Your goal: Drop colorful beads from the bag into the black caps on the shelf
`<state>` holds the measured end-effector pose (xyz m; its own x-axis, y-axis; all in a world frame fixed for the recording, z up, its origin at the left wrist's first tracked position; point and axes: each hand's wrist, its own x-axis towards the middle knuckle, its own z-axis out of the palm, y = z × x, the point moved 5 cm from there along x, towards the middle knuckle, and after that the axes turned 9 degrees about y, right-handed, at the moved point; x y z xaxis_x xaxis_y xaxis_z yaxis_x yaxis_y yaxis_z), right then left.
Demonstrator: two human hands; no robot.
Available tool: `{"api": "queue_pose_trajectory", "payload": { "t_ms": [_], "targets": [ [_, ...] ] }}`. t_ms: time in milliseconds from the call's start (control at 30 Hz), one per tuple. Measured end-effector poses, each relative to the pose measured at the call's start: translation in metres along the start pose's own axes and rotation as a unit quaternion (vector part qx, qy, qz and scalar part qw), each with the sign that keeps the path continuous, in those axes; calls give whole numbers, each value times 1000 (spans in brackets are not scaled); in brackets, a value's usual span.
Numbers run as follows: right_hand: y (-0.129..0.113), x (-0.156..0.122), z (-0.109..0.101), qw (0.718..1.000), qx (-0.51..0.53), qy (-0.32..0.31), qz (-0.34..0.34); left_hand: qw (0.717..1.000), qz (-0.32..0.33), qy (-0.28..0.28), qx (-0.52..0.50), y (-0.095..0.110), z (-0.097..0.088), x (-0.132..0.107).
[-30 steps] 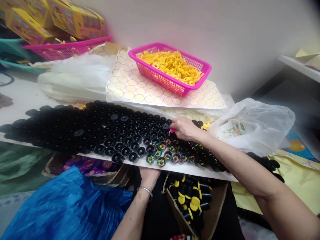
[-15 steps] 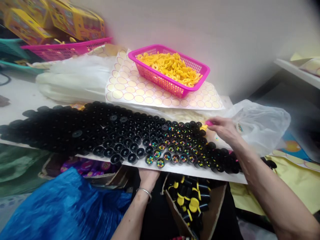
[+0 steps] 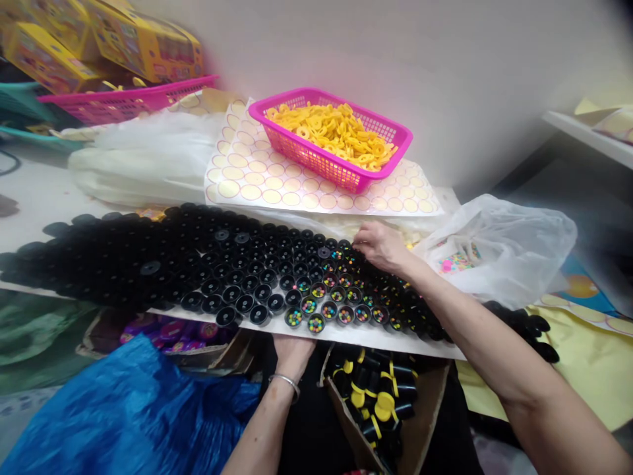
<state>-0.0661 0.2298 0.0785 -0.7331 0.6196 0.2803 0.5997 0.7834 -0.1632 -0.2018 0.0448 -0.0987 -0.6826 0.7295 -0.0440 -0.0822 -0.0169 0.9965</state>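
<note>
Many small black cups (image 3: 244,303) stand close together on a white board (image 3: 346,335). Those toward the right hold multicoloured beads (image 3: 316,322); those at the left look empty. My right hand (image 3: 380,245) is over the far right cups, its fingers bent together; what they hold, if anything, is hidden. My left hand (image 3: 293,349), below a metal bangle, reaches under the board's near edge, its fingers out of sight. To the right, an open clear plastic bag (image 3: 519,254) contains more beads and a small pink piece (image 3: 448,265).
Behind the cups, a pink basket (image 3: 341,165) of yellow rings rests on a sheet of round stickers (image 3: 247,175). Below the board are a carton (image 3: 425,422) of black containers with yellow lids and a blue plastic bag (image 3: 133,409). Yellow boxes (image 3: 148,46) are stacked back left.
My right hand has moved left from beside the bag to over the cups. The pink piece seen at its fingers before is no longer there. My left hand stays put.
</note>
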Motion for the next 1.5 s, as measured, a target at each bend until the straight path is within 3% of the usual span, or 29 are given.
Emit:
{"api": "queue_pose_trajectory", "payload": {
  "t_ms": [167,533,800,933,1100,1200,1300,1367,1433,1500],
  "targets": [
    [-24,18,24,992,-46,-101,-61,1000,-16,-15,2,2,-1,-2],
    [-29,24,45,976,-120,-167,-75,992,31,7,120,13,-1,-3],
    [-37,18,18,983,-104,-125,-85,941,114,-1,319,25,-1,-11],
    [-41,15,0,986,-107,-95,-85,887,173,-3,429,23,-5,-19],
    [-40,13,-3,988,-98,-92,-80,852,225,-11,473,25,-9,-28],
    [-36,15,-4,991,-72,-92,-65,810,248,-34,531,29,-15,-42],
    [-38,13,-19,995,-39,-63,-68,772,308,-7,556,44,-28,-67],
    [-45,5,-35,996,-17,-33,-76,778,371,17,507,63,-36,-90],
    [-57,-9,-51,996,16,-9,-93,806,415,19,421,86,-39,-109],
    [-75,-29,-61,990,59,-6,-124,840,415,21,348,109,-35,-117]
  ]
}}
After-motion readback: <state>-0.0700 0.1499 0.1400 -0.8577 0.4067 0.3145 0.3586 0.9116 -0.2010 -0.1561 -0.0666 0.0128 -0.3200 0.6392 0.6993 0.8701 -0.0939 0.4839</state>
